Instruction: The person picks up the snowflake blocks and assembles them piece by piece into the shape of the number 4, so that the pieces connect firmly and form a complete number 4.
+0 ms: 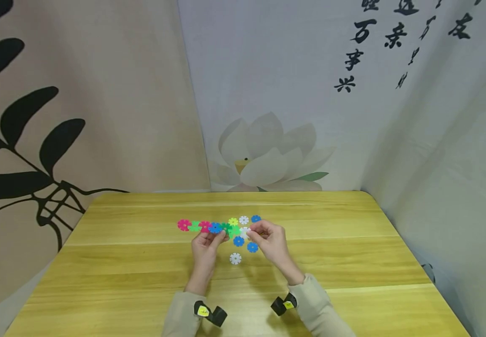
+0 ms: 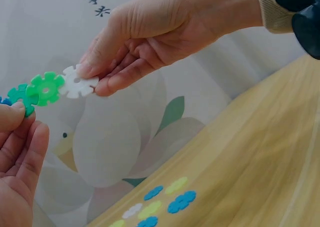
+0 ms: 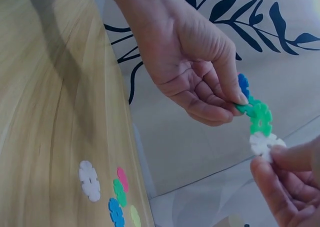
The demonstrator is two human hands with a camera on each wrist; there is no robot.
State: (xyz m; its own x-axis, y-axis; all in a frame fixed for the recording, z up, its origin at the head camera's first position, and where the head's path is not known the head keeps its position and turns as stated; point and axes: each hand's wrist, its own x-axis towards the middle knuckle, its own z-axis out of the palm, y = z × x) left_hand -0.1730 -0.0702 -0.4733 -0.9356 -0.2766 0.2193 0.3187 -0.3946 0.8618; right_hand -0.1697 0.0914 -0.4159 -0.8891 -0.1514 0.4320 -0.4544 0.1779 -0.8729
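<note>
Above the table, both hands hold a row of notched plastic snowflake discs. My left hand (image 1: 205, 250) pinches the dark green disc (image 2: 20, 96) between thumb and fingers. A light green disc (image 2: 46, 88) follows it, and my right hand (image 1: 271, 239) pinches the white disc (image 2: 75, 83) at the row's right end. The white disc's edge meets the light green one; how deep the slots sit, I cannot tell. Leftward from the dark green disc run a blue disc (image 1: 215, 228), a pink disc (image 1: 204, 226), a light green disc (image 1: 194, 226) and another pink disc (image 1: 184, 225).
Loose discs lie flat on the wooden table (image 1: 142, 267): a white disc (image 1: 235, 258) near the front, blue discs (image 1: 253, 247) around the right hand, a yellow disc (image 1: 233, 221) behind. A printed curtain (image 1: 268, 93) hangs past the table's back edge.
</note>
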